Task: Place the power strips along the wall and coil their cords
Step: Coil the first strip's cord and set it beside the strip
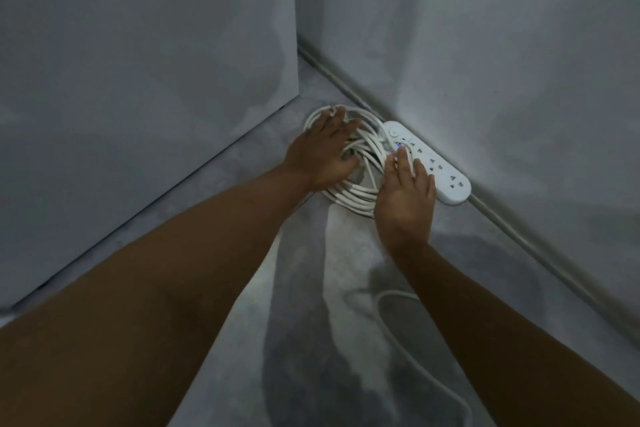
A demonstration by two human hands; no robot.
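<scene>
A white power strip (446,177) lies flat on the grey floor against the base of the right wall, with a small blue light near its switch end. Its white cord (349,196) sits in a round coil on the floor just left of the strip. My left hand (322,152) rests flat on the far left part of the coil, fingers spread over the loops. My right hand (405,194) lies over the coil's right edge, its straight fingers reaching onto the strip's near side.
A tall pale cabinet or panel (149,107) stands on the left, forming a narrow corner with the right wall (502,45). A second white cord (405,350) curves across the floor under my right forearm. A thin conduit (332,73) runs along the wall base.
</scene>
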